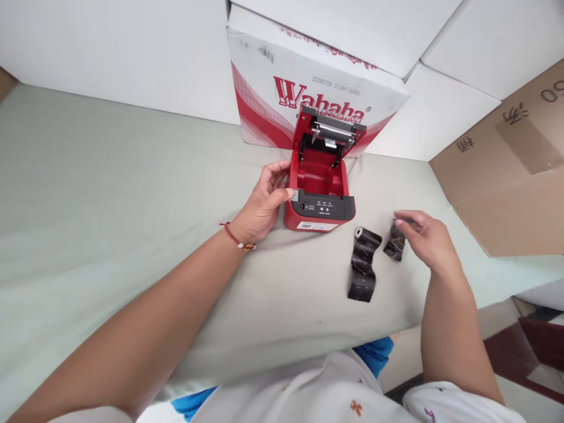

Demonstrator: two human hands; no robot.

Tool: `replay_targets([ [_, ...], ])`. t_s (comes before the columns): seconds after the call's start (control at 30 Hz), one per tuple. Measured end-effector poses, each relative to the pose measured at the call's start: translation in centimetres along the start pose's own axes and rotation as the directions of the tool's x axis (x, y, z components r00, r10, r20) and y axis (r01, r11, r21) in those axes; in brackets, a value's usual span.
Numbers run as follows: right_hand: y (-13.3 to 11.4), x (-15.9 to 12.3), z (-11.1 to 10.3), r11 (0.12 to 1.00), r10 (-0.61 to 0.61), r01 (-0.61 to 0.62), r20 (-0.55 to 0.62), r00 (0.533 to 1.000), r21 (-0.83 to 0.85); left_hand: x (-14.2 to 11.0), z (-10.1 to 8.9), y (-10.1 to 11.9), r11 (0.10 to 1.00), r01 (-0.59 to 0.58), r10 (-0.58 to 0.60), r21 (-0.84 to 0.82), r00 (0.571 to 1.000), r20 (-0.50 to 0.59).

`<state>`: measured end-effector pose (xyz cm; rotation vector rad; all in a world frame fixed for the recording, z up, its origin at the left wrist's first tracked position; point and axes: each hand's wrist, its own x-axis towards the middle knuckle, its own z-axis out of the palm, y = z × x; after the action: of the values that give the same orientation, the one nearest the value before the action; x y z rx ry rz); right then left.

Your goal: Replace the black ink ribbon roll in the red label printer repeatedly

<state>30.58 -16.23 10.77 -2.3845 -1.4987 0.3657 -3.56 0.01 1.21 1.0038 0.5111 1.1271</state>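
A red printer of smooth, boxy plastic with rounded corners is standing near the back edge of the worktop, which a softly creased, pale green cloth is covering. Its black control panel and its white label are facing the front edge, while its lid is standing raised at the rear, leaning towards the back edge and exposing metal rods. Inside, the deep red compartment is showing rounded moulded forms.

The left hand is gripping the printer's left side, its thumb bearing on the grey front corner and its fingers lying along the wall. The right hand is pinching the top of a small black piece, thumb and forefinger together; light veining is running over its glossy surface, and motion is blurring it.

Between this piece and the worktop's front edge, nearer the printer, a black roll is lying. Its white-cored end is pointing left, its core's axis is running roughly parallel to the back edge, and its wavy, shiny tail is trailing towards the front edge.

Behind the printer, a white-and-red carton is standing along the back edge; a brown carton is occupying the far right corner.
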Motion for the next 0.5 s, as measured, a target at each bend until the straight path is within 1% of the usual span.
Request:
replay_targets([
  [0.03, 0.7, 0.3, 0.0, 0.998, 0.021, -0.025, -0.060, 0.998, -0.056, 0.0, 0.0, 0.0, 1.000, 0.003, -0.003, -0.007, 1.000, -0.001],
  [0.07, 1.4, 0.7, 0.0, 0.994, 0.033, -0.042, -0.094, 0.995, -0.103, 0.0, 0.0, -0.1, 1.000, 0.004, -0.004, -0.010, 1.000, -0.001],
  [0.13, 2.5, 1.5, 0.4, 0.988, 0.037, -0.053, -0.108, 0.993, -0.146, 0.0, 0.0, -0.2, 1.000, -0.001, 0.001, -0.005, 1.000, 0.005],
  [0.23, 3.6, 2.7, 1.5, 0.984, 0.042, -0.065, -0.136, 0.990, -0.167, 0.0, -0.1, -0.3, 1.000, -0.018, 0.017, 0.013, 1.000, 0.018],
  [0.37, 4.6, 4.6, 2.5, 0.981, 0.060, -0.096, -0.206, 0.977, -0.168, 0.0, 0.0, -0.3, 1.000, -0.013, 0.012, 0.015, 1.000, 0.024],
  [0.5, 5.9, 5.8, 1.9, 0.990, 0.080, -0.103, -0.208, 0.975, -0.099, 0.0, 0.2, -0.2, 1.000, 0.008, -0.008, 0.007, 1.000, 0.021],
])
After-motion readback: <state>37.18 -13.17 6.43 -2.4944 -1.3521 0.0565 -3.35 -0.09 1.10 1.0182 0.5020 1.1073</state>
